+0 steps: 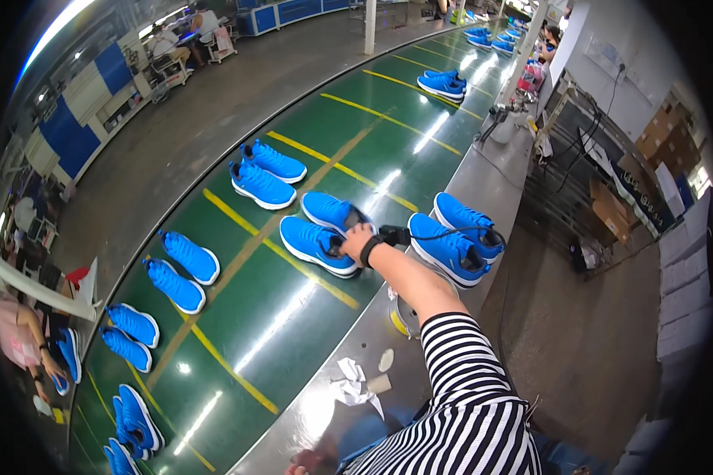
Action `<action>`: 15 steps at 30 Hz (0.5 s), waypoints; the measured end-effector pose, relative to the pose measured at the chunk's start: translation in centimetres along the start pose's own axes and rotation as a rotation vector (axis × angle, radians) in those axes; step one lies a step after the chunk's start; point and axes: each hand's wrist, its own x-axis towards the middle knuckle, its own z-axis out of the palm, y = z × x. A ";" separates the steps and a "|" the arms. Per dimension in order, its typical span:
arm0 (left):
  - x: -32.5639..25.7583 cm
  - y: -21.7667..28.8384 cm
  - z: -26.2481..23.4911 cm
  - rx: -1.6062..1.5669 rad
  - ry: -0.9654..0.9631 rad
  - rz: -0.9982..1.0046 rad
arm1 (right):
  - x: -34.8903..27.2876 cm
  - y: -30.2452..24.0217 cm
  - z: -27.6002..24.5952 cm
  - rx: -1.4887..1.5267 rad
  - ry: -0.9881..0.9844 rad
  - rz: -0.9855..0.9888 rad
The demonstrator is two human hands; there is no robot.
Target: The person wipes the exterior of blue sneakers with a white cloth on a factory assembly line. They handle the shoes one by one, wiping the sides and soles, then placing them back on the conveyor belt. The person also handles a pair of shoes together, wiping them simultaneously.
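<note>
Right grip (359, 237) at the heels of the middle pair (309, 241)

Curled in and touching both blue shoes at the heel; cannot tell how tight. Middle pair set on the green belt (293, 317), near the table (495, 178), with toes to the upper left. Left grip (313, 461) blurred at the low edge; cannot tell if wide or narrow.

Close by the right wrist, a black gadget (396, 235) with a black cord (436, 236), looping over the table pair (444, 249) and in the way there. Beside the forearm, a roll (400, 323) with a yellow band, partly hidden. Farther down the table, crumpled white paper (355, 388), a pale round bit (386, 361) and a small tan bit (379, 384). More blue pairs (265, 186) spread along the belt, both to the left and far up.

Belt shiny, with yellow lines (343, 168) and bright streaks of light. Table smooth, grey and metal.

Past the belt, a grey floor (293, 71), a white post (370, 28), and blue and white cabinets (59, 138). At the far left, a person in pink (12, 332) by another blue shoe (70, 354). On the right, brown boxes (664, 138).
</note>
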 end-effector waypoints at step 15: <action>3.9 6.8 -0.4 0.172 0.160 0.171 | -22.1 19.1 5.3 0.437 0.106 0.716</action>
